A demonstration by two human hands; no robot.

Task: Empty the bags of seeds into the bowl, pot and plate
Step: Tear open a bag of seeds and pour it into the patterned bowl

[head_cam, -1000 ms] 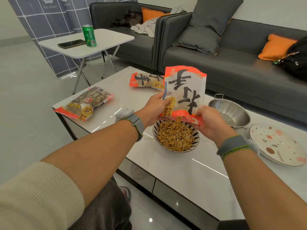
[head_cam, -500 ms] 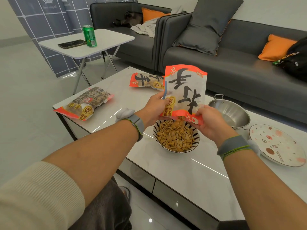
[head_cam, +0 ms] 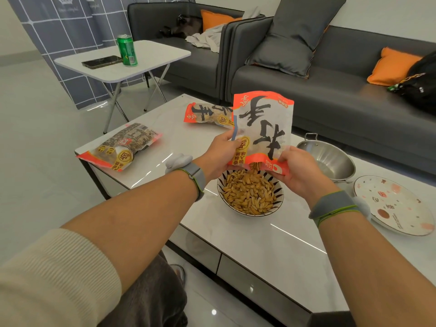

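Two hands (left (head_cam: 220, 153), right (head_cam: 298, 171)) raised, gripping upturned bag (head_cam: 263, 128), over bowl (head_cam: 278, 199)

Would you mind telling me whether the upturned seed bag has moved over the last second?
No. The upturned bag, gripped by the left hand and right hand, keeps its mouth over the bowl's far rim.

One head-worn camera looks forward and down, close over the table (head_cam: 271, 251).
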